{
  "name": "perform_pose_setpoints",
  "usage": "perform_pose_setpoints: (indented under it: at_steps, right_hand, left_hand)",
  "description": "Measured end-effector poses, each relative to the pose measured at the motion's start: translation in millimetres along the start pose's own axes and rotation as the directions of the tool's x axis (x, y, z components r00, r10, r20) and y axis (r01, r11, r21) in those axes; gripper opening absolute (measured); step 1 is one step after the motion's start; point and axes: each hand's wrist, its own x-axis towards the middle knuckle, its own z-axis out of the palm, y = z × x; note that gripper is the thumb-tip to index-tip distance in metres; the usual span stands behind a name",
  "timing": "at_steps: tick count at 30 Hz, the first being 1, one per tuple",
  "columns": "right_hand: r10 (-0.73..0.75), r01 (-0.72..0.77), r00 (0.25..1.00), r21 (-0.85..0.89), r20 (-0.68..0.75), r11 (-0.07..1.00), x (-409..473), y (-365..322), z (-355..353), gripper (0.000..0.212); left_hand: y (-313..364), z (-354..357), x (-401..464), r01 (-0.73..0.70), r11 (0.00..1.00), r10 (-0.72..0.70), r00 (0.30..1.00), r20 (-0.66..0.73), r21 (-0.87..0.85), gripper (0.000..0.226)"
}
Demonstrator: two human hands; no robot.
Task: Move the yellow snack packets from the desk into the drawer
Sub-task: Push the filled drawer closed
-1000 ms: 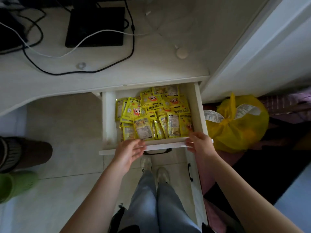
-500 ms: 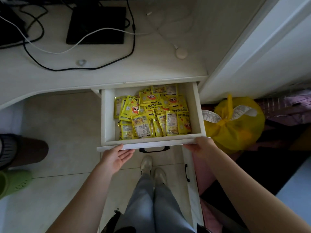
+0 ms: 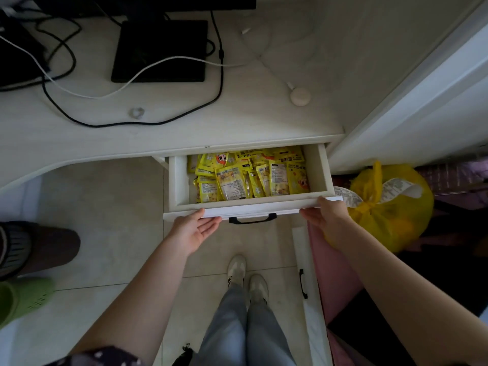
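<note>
Both hands, the left hand (image 3: 195, 229) and right hand (image 3: 327, 216), rest flat with fingers loosely spread against the drawer (image 3: 245, 208) front. Beyond, yellow packets (image 3: 250, 175) fill it; the desk (image 3: 237, 120) holds none. Seemingly closing: next, an even push inward.

Glossy plastic packets (image 3: 247, 173); matt painted wood drawer (image 3: 245, 206); smooth floor tiles (image 3: 105, 207).

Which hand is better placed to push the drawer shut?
Probably right. The right hand is on the drawer front's right corner; the left hand sits palm-up at its lower edge, fingers open.
</note>
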Motion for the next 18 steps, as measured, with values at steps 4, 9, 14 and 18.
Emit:
perform_pose_setpoints:
  at_steps: [4,9,14,18]
  right_hand:
    - [-0.022,0.022,1.0,-0.036,0.016,0.999,10.0,-24.5,16.4,0.011]
    - [-0.081,0.08,0.996,-0.071,-0.019,0.994,23.8,-48.2,42.6,0.013]
    - [-0.092,0.091,0.996,-0.07,-0.006,0.993,30.1,-70.4,61.7,0.014]
    - [-0.126,0.126,0.992,-0.05,0.017,0.991,32.9,-79.8,69.7,0.011]
  left_hand:
    - [27.2,16.0,11.1,-0.02,1.0,0.02,1.0,0.002,0.007,0.013]
    - [59.6,32.6,26.5,-0.041,0.999,0.041,0.998,0.055,0.0,0.011]
    - [82.9,46.1,32.1,-0.057,0.998,0.058,0.993,0.106,-0.009,0.014]
    - [94.7,54.5,33.6,-0.074,0.997,0.074,0.99,0.119,0.001,0.014]
